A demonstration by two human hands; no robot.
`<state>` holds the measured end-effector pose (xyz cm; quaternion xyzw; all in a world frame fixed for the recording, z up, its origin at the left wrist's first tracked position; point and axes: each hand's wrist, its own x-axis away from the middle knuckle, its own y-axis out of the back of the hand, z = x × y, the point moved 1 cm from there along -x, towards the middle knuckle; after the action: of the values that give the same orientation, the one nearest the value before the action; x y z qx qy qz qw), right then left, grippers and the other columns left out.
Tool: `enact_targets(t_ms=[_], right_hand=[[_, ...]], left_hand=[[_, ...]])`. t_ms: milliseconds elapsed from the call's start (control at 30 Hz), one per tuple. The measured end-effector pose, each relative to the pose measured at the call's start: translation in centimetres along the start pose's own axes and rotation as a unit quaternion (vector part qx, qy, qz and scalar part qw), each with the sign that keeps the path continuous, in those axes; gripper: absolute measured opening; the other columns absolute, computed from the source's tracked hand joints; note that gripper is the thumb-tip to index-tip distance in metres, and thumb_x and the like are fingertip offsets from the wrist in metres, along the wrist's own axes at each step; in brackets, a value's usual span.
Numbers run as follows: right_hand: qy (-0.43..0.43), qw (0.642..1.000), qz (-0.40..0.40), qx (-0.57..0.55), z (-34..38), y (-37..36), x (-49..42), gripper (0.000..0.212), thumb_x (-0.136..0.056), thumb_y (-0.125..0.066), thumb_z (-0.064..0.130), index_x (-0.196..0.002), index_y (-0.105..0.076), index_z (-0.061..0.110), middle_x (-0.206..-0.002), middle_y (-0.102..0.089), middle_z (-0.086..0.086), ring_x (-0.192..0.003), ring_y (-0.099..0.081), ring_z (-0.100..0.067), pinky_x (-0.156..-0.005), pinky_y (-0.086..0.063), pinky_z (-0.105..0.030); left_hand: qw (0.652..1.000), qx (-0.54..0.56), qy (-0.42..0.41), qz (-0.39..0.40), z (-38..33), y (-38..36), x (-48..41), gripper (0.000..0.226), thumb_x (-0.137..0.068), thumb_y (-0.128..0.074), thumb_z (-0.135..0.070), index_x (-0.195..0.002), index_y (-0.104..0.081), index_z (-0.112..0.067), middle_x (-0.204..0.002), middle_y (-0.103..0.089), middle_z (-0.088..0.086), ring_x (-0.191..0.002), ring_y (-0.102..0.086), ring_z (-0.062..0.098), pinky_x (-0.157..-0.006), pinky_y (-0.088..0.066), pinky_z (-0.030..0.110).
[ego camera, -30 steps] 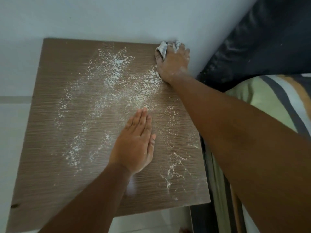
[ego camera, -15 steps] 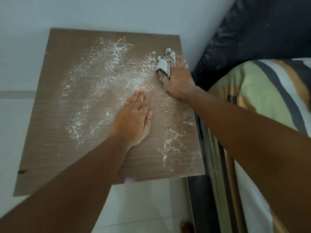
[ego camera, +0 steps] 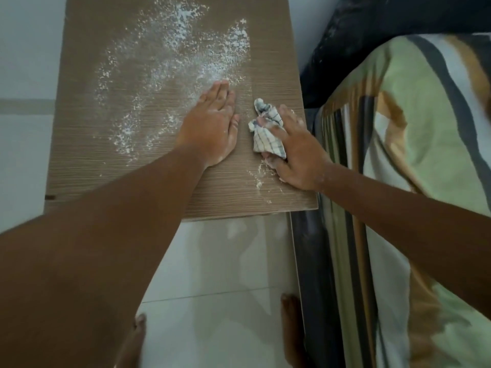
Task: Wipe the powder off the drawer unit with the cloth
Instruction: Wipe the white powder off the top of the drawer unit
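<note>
The brown wood-grain top of the drawer unit [ego camera: 87,160] fills the upper left. White powder [ego camera: 183,54] is scattered across its far and middle part, with a small streak near the front right. My right hand [ego camera: 297,150] presses a crumpled white checked cloth [ego camera: 265,134] onto the top near the right edge. My left hand [ego camera: 212,128] lies flat, palm down, fingers together, just left of the cloth. Both hands carry traces of powder.
A bed with a striped green, brown and grey cover [ego camera: 414,160] stands right against the unit. A dark headboard [ego camera: 372,35] rises at the back right. White floor tiles [ego camera: 225,261] lie below the unit's front edge, with my feet [ego camera: 289,322] on them.
My right hand has dragged the cloth from the far right corner toward the front along the right edge, leaving that strip cleaner. The camera tilted down; my left hand stays flat.
</note>
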<state>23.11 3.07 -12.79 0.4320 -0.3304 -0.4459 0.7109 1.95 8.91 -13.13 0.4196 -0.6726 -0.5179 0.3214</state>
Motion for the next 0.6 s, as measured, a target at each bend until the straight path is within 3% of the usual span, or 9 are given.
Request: enact_targets(t_ms=[100,267,433,600], right_hand=[[0.030,1.000,0.003,-0.001,1.2,-0.6,3.0,0.070,-0.094,-0.047,0.050,-0.155,-0.035,0.016,-0.162,-0.022,-0.023,-0.153,-0.015,-0.042,-0.122,-0.010,-0.045],[0.072,0.997,0.002,0.006,2.2,-2.3,7.0,0.070,-0.092,-0.057,0.051,-0.152,-0.038,0.018,-0.162,-0.025,-0.020,-0.153,-0.018,-0.040,-0.123,-0.019,-0.054],[0.096,0.995,0.006,0.014,2.8,-3.7,9.8,0.081,-0.081,-0.084,0.027,-0.150,-0.043,0.016,-0.161,-0.031,-0.017,-0.152,-0.021,-0.037,-0.123,-0.020,-0.050],[0.152,0.988,0.023,0.020,3.3,-4.4,12.4,0.089,-0.072,-0.091,0.016,-0.147,-0.044,0.016,-0.157,-0.038,-0.018,-0.151,-0.026,-0.037,-0.120,-0.030,-0.053]], left_hand=[[1.000,0.002,-0.001,-0.002,0.0,0.0,0.0,0.057,-0.107,-0.027,-0.030,-0.158,-0.019,-0.005,-0.167,-0.014,0.014,-0.156,-0.008,0.025,-0.128,-0.008,0.036],[1.000,0.002,-0.001,0.000,-0.1,0.1,0.3,0.057,-0.107,-0.027,-0.030,-0.157,-0.021,-0.004,-0.166,-0.016,0.015,-0.156,-0.010,0.025,-0.128,-0.008,0.036],[1.000,0.001,0.002,0.005,-0.2,0.5,0.5,0.058,-0.107,-0.026,-0.030,-0.158,-0.018,-0.003,-0.167,-0.015,0.013,-0.156,-0.009,0.025,-0.128,-0.009,0.036],[1.000,0.000,0.001,0.011,-0.5,0.7,0.7,0.057,-0.108,-0.024,-0.030,-0.158,-0.016,-0.004,-0.167,-0.012,0.013,-0.156,-0.006,0.024,-0.128,-0.008,0.036]])
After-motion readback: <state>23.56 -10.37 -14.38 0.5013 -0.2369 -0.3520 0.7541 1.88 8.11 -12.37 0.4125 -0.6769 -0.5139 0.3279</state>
